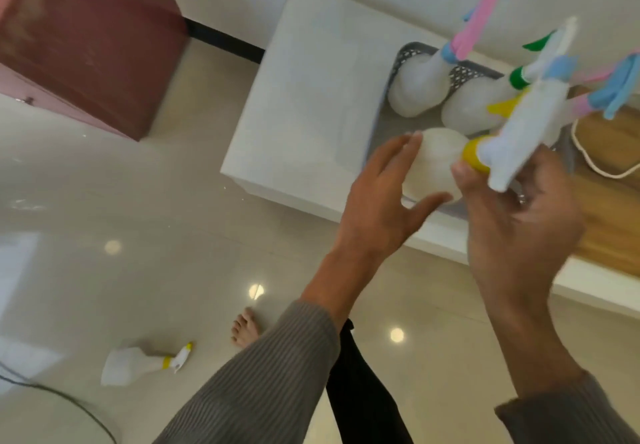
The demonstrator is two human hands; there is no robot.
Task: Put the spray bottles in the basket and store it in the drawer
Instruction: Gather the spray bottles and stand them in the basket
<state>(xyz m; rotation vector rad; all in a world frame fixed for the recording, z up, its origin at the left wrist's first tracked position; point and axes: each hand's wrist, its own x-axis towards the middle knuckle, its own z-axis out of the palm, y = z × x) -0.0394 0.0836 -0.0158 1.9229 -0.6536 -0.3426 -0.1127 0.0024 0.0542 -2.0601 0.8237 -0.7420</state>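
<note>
Head view looks down at a grey ribbed sleeve on the left arm, nearest of all. To the near left, on the glossy beige tiled floor, a white plastic spray bottle with a yellow collar lies on its side, well apart from the hands. A bare foot stands just right of it.

Farther in, the left hand is spread wide with straight fingers. Its fingertips touch the round body of a second white spray bottle with a yellow collar and white trigger head, and its thumb reaches under that body. The right hand grips this bottle at the neck. Its thumb is by the yellow collar and its fingers curl behind the trigger head, though motion blurs them. The bottle is tilted over the near left corner of the grey perforated plastic basket; whether its base rests inside cannot be told.

The basket sits on a white tabletop. In its far part stand a white bottle with a pink and blue sprayer and, just right of it, a white bottle with a green collar.

At the right, a white cord loops over a wooden surface. At the far left stands a maroon and pink cabinet.
</note>
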